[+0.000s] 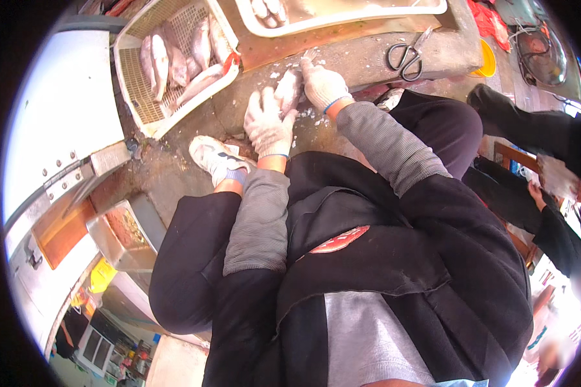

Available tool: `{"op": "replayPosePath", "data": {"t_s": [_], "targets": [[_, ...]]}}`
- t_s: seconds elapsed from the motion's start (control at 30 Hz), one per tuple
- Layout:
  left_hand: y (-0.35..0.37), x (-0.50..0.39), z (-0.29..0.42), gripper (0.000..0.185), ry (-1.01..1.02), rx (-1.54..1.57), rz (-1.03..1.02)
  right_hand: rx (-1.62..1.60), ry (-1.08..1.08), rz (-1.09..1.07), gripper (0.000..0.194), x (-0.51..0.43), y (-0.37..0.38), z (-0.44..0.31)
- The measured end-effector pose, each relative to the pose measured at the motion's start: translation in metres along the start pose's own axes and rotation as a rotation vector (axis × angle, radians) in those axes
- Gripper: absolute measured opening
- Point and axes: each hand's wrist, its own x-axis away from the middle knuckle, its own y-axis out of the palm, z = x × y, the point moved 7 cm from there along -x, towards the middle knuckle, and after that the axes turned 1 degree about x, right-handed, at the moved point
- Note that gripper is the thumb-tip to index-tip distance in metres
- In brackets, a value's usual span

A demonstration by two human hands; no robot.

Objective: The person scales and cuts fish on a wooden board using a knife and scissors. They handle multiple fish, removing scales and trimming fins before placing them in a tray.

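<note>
A silvery fish (289, 89) lies on the wet concrete ledge between my two gloved hands. My left hand (269, 123), in a white knit glove, holds its near end, with the thumb on one side and fingers on the other. The far end, where a tail fin shows, is in the grip of my right hand (325, 87), also gloved. Its palm side is hidden, so anything else in it cannot be seen. Pale scales or scraps are scattered on the concrete around the fish. Black-handled scissors (405, 62) lie on the ledge to the right.
A white plastic basket (174, 113) with several fish stands at upper left. Behind the ledge is a white tray (348, 26) with more fish. A yellow bucket (486, 58) stands at right, and a metal container (121, 232) at left. Other people are at the right edge.
</note>
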Motion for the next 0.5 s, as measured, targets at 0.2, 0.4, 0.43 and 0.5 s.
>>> {"op": "replayPosePath", "data": {"t_s": [0.2,0.4,0.43,0.5], "targets": [[0.015,0.014,-0.028,0.073,-0.417,0.388,-0.177,-0.094,-0.017,0.248,0.022,0.015,-0.005,-0.012],[0.037,-0.027,-0.041,0.051,-0.371,0.687,-0.231,-0.089,-0.107,0.115,0.030,0.030,0.003,-0.024],[0.038,-0.030,-0.047,0.051,-0.420,0.689,-0.222,-0.109,-0.093,0.119,0.029,0.028,0.000,-0.023],[0.043,-0.030,-0.053,0.046,-0.474,0.749,-0.240,-0.251,0.033,0.227,0.022,0.022,-0.012,-0.015]]}}
